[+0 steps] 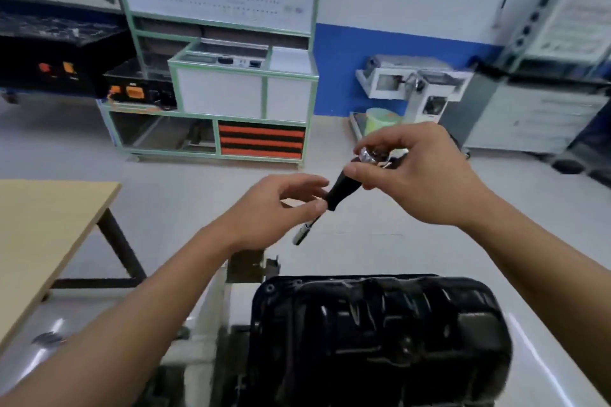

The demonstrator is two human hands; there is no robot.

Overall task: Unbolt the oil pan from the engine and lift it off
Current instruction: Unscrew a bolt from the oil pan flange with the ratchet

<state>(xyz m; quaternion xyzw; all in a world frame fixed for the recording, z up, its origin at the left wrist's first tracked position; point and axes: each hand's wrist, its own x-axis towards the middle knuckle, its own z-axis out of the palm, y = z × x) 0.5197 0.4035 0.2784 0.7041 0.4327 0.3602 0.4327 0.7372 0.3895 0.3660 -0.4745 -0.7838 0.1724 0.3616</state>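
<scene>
Oil pan (380, 334), black: atop white stand (211, 314), far rim unobstructed.
Black-handled tool (340, 191): held in the air beyond the pan's far edge. Right hand (420, 175) pinches its chrome head; left hand (274, 208) pinches the handle's lower end.
Wooden table (43, 218): left, well apart, open floor between.

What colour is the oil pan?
The oil pan is glossy black; head view.

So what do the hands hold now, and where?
A black-handled tool: right hand pinches its chrome top, left hand holds the handle's lower end.
</scene>
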